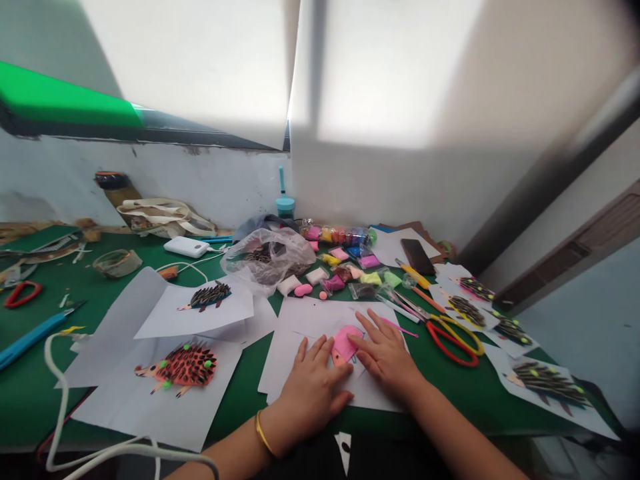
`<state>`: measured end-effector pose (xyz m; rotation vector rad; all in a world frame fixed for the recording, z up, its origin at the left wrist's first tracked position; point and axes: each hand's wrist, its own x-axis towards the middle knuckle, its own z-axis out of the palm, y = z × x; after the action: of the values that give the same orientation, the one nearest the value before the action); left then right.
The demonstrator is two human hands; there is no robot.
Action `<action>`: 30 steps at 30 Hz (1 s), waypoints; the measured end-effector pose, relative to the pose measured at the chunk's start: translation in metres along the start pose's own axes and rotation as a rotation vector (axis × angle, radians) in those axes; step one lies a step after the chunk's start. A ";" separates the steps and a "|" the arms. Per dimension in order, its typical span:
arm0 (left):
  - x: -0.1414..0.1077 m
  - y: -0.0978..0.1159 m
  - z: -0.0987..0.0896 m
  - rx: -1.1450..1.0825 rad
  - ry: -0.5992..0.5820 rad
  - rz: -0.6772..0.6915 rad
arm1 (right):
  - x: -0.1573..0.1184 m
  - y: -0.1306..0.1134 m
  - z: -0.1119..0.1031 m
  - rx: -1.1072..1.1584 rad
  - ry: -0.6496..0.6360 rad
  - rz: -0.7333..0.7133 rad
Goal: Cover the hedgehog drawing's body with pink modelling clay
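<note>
On the white paper (285, 340) in front of me lies a flat pink clay shape (345, 341), with a small peach-coloured piece (340, 360) at its lower left end. My left hand (317, 377) rests at the shape's left side, its fingers stretched out and touching the edge. From the right, my right hand (383, 350) lies over the paper with fingers spread, the fingertips on the pink clay's right part. Blue drawn lines show beside the clay. A thin pink strip (400, 327) lies beyond my right hand.
Several clay packets (370, 279) and a plastic bag (270, 260) sit behind the paper. Scissors with red and yellow handles (455, 340) lie at right, near a phone (417, 257). Hedgehog pictures (187, 367) flank both sides. A white cable (60, 393) and blue cutter (35, 337) lie left.
</note>
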<state>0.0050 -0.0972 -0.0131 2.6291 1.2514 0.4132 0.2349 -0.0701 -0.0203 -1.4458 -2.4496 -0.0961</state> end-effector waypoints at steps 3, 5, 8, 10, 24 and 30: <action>0.000 0.000 -0.001 0.002 -0.002 0.000 | 0.000 0.000 -0.001 0.002 0.033 0.020; 0.000 0.001 -0.001 0.005 -0.006 -0.003 | 0.000 0.000 -0.001 0.006 0.052 0.051; 0.000 0.002 -0.003 0.006 -0.009 -0.011 | 0.000 0.000 -0.002 0.014 0.070 0.095; 0.001 0.002 -0.004 0.004 -0.015 -0.014 | 0.001 0.001 -0.002 0.029 0.075 0.108; 0.002 0.003 -0.003 0.005 0.001 0.028 | 0.022 0.020 -0.002 0.352 -0.010 0.404; 0.005 0.008 -0.015 0.017 -0.004 0.107 | 0.041 0.038 -0.004 0.453 -0.075 0.476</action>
<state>0.0089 -0.0972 0.0045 2.7186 1.1217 0.4162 0.2500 -0.0175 -0.0085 -1.7696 -1.9302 0.5804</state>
